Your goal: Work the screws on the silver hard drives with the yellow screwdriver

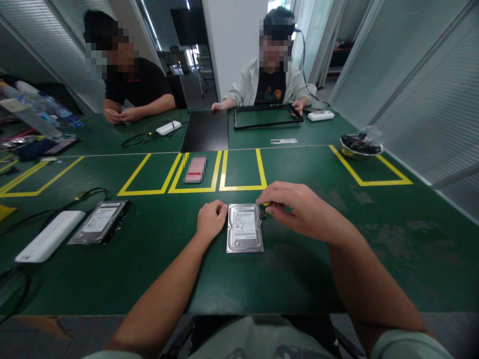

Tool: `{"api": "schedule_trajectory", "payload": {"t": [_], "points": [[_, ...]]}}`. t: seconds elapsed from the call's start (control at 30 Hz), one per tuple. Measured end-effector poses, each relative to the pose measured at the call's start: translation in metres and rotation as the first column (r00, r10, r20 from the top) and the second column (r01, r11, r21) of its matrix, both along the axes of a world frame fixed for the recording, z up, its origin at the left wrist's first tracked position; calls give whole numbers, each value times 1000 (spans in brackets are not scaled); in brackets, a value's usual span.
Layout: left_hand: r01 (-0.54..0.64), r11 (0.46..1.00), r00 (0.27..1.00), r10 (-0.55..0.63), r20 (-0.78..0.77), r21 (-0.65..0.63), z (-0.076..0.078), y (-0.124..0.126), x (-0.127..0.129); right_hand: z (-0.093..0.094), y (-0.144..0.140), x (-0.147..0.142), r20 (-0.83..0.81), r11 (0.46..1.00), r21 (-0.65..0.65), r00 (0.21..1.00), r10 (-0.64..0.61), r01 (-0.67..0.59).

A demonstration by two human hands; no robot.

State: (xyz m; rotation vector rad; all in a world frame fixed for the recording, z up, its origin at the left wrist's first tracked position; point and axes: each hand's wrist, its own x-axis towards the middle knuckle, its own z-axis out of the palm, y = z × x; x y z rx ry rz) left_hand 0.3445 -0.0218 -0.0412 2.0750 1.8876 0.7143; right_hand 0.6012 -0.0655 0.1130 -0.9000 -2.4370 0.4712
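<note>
A silver hard drive [244, 228] lies label-up on the green table [299, 269] right in front of me. My left hand [211, 219] rests curled against the drive's upper left edge. Over the drive's upper right corner, my right hand [299, 208] pinches a small tool with a yellow and black handle [265, 205]; most of the tool is hidden by my fingers.
A second hard drive [100, 222] and a white box [50, 243] with black cables lie at the left. Yellow tape rectangles [241, 172] mark the table's middle. Two people sit across, one touching a black frame [266, 116]. A bowl of dark parts [360, 145] stands far right.
</note>
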Motion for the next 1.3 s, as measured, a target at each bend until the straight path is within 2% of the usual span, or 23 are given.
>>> {"api": "schedule_trajectory", "payload": {"t": [0.23, 0.6, 0.83, 1.3], "points": [[-6, 1000, 1000, 6, -8, -7, 1, 0, 0, -1, 1, -3, 25, 998, 28, 998, -53, 52], [-8, 1000, 1000, 8, 1, -16, 2, 0, 1, -2, 1, 3, 54, 999, 40, 998, 9, -11], [-6, 1000, 1000, 6, 6, -10, 2, -1, 1, 1, -2, 0, 150, 996, 50, 985, -85, 79], [7, 1000, 1000, -7, 15, 4, -1, 1, 0, -1, 1, -2, 72, 995, 85, 996, -56, 50]]}}
